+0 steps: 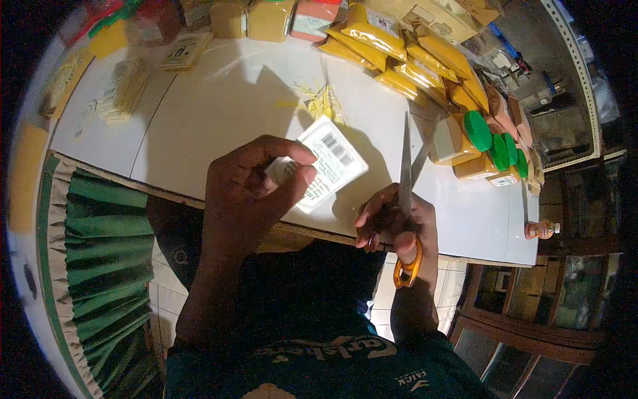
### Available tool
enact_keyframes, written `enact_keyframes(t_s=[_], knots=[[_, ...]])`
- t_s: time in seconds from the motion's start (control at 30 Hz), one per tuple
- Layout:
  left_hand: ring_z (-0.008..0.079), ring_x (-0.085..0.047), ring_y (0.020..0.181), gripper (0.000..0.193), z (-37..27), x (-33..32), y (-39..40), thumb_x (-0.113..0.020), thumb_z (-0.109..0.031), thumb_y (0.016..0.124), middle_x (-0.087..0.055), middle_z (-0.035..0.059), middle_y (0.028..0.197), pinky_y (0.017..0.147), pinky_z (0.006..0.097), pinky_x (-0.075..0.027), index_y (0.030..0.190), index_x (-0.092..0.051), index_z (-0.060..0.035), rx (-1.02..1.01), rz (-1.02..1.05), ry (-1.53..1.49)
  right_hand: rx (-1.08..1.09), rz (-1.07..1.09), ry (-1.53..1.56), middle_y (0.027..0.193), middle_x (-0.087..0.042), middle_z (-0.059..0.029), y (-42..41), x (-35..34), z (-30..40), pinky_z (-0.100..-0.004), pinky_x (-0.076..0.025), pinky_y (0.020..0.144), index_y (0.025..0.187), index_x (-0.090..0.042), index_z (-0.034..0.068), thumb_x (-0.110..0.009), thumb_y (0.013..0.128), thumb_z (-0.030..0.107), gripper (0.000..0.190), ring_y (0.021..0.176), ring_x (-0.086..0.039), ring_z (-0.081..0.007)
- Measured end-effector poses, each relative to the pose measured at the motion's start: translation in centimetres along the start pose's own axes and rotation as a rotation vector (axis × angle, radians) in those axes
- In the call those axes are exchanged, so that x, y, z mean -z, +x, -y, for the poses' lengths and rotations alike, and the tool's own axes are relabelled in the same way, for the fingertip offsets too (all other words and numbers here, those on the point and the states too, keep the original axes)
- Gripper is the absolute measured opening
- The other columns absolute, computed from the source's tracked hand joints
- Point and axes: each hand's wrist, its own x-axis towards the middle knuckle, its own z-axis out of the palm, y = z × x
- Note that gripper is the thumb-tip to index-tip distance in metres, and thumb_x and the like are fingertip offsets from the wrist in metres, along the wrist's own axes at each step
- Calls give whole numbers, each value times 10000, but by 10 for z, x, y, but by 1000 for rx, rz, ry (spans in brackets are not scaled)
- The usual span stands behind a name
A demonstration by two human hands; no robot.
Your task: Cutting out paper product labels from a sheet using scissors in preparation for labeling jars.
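Between thumb and forefinger, my left hand (254, 184) pinches a white printed label (331, 159) with a barcode, held up over the table near its front edge. To its right, my right hand (398, 219) grips a pair of scissors (406, 164) by orange handles. The scissor blades point away from me and are parted; they stand apart from the label. Behind the label, a small heap of thin yellowish paper offcuts (320, 103) lies on the white tabletop (199, 119).
Stacked labels (122, 90) and another label pile (184, 50) lie at the left. Yellow powder packets (398, 55) are heaped at the back right, beside green-lidded jars (453, 139). More filled jars (269, 20) line the back. A small bottle (541, 229) is at the right edge.
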Motion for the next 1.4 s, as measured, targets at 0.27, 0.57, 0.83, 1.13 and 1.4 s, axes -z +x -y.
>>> enact_keyframes(t_s=[0.27,0.57,0.83,1.13,1.4], knots=[[109,-603,877,128,-5,4,3,-667,20,804,-653,45,918,762,253,-485,924,-663,-24,-199,60,139,-95,68,119,849,-654,-72,-8,7,-8,-232,-524,646,1041,-563,-9,-901,567,445,738,724,-632,-111],[135,-615,942,142,-9,2,2,-665,58,804,-662,76,950,830,288,-498,932,-650,-3,-22,16,-137,21,249,-273,819,-655,-106,-8,11,-6,-241,-519,523,936,-592,-9,-842,500,610,798,621,-659,-166],[166,-643,947,281,-28,-5,-6,-684,43,794,-650,115,1066,820,282,-542,1067,-643,-6,-52,-122,-131,130,283,-333,802,-667,-96,-18,-3,-7,-232,-515,523,934,-617,-36,-820,539,618,791,620,-660,-138],[182,-650,969,310,-28,-11,-11,-711,17,775,-649,112,1059,787,277,-564,1074,-635,-7,-112,-140,-142,136,298,-339,748,-652,-62,-15,-14,4,-223,-498,522,903,-620,-27,-809,504,630,792,600,-649,-127],[184,-644,988,313,-28,-11,-13,-713,9,779,-640,105,1072,786,276,-563,1079,-628,-11,-107,-80,-131,100,262,-301,733,-645,-51,-16,-17,4,-217,-489,529,884,-622,-21,-800,489,646,796,603,-641,-118]])
